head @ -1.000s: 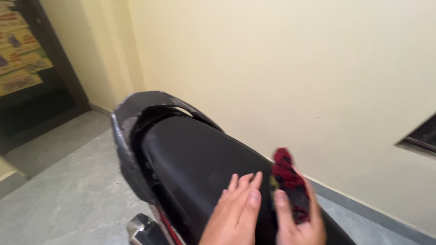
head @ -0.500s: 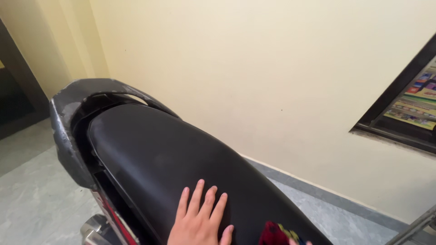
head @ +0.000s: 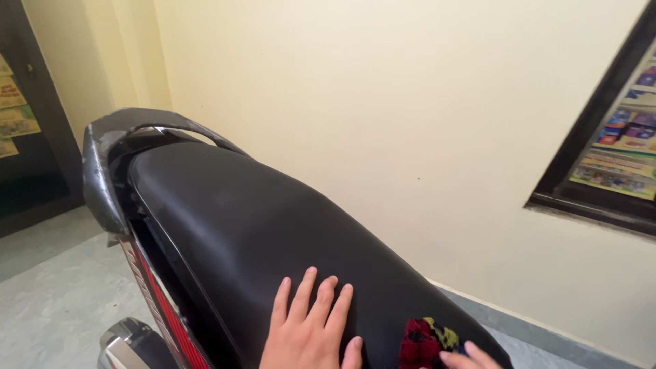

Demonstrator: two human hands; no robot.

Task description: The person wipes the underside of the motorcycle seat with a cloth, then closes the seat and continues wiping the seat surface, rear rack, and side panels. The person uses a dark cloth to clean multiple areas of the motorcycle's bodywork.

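Note:
A black motorcycle seat [head: 232,219] runs from the lower right up to a grey grab rail [head: 109,147] at the upper left. My left hand [head: 311,328] lies flat on the seat near the bottom edge, fingers spread and pointing up the seat. Only the fingertips of my right hand [head: 468,357] show at the bottom right. They rest on a red, black and yellow cloth [head: 424,342] bunched on the seat. The rest of that hand is out of frame.
A cream wall [head: 383,102] rises close behind the motorcycle. A dark-framed window with colourful packets [head: 615,150] is at the right, a dark door [head: 27,137] at the left. A red side panel [head: 160,301] and chrome exhaust [head: 123,345] sit above the grey floor [head: 55,294].
The view has swung and settled on the seat. My left hand stays flat on the seat. The cloth, held upright a second ago, now lies low on the seat under my right fingertips.

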